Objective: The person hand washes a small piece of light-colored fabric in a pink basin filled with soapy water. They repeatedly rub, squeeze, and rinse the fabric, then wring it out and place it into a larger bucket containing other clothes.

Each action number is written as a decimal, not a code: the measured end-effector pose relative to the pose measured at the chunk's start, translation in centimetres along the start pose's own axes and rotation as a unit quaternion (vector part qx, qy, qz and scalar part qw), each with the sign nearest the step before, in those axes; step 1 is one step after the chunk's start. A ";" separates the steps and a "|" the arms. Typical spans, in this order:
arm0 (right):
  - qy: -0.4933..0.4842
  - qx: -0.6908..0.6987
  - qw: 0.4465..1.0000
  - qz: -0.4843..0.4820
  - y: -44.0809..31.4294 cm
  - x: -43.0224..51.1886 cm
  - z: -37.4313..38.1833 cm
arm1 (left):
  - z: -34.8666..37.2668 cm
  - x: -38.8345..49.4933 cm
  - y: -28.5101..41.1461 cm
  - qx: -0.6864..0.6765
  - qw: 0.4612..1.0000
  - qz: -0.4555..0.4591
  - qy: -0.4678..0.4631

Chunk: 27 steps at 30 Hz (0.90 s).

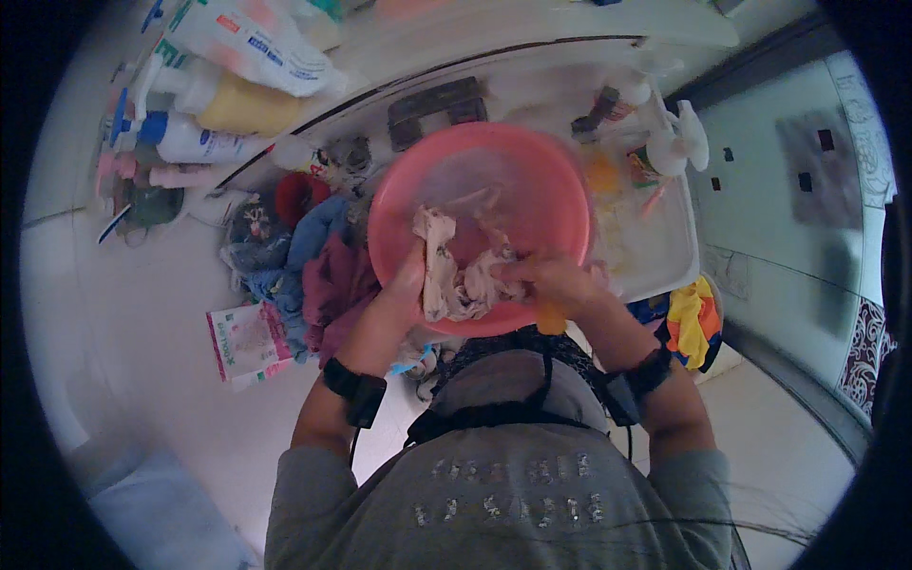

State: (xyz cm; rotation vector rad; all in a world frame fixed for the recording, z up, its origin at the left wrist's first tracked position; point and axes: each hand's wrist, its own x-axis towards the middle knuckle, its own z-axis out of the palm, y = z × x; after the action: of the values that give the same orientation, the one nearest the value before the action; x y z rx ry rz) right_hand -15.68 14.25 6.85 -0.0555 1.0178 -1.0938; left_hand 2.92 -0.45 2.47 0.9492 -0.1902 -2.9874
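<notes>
A pink plastic basin (399, 185) stands before me, and a pale cloth (443, 278) with dark marks lies bunched over its near side. My left hand (410, 274) grips the cloth's left edge, the fingers mostly hidden behind it. On the other side my right hand (545, 279), slightly blurred, has its fingers closed on the right part of the same cloth. Just below the right palm is a small orange-yellow thing (551, 318); I cannot tell whether the hand touches it. The basin's bottom is partly covered by the cloth and looks wet.
Left of the basin lie heaped clothes (331, 274) and a printed packet (249, 342). Pump bottles (199, 142) and a plastic pouch (249, 50) line the upper left. A white sink (662, 263) sits at right, with a spray bottle (677, 146) beside it. Colourful cloth (690, 320) hangs below.
</notes>
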 end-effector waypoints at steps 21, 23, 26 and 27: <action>0.325 -0.484 0.749 -0.316 1.7 0.6 3.1 | -1.6 -0.5 -1.0 0.391 0.885 0.188 0.167; 0.292 -0.470 0.661 -0.507 1.6 1.5 5.5 | -1.5 -0.5 -0.9 0.274 0.921 0.219 0.171; 0.214 -0.436 0.694 -0.532 3.0 3.7 7.5 | 0.5 -0.6 -0.6 0.274 0.924 0.250 0.096; 0.211 -0.398 0.724 -0.523 3.6 4.6 7.6 | 1.4 -0.6 -0.4 0.243 0.931 0.248 0.114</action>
State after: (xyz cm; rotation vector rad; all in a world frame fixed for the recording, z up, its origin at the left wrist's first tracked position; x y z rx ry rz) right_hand -7.43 9.34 6.38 -1.2763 1.9233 -1.6104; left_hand 2.65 0.17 3.92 1.0661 -1.0301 -2.3749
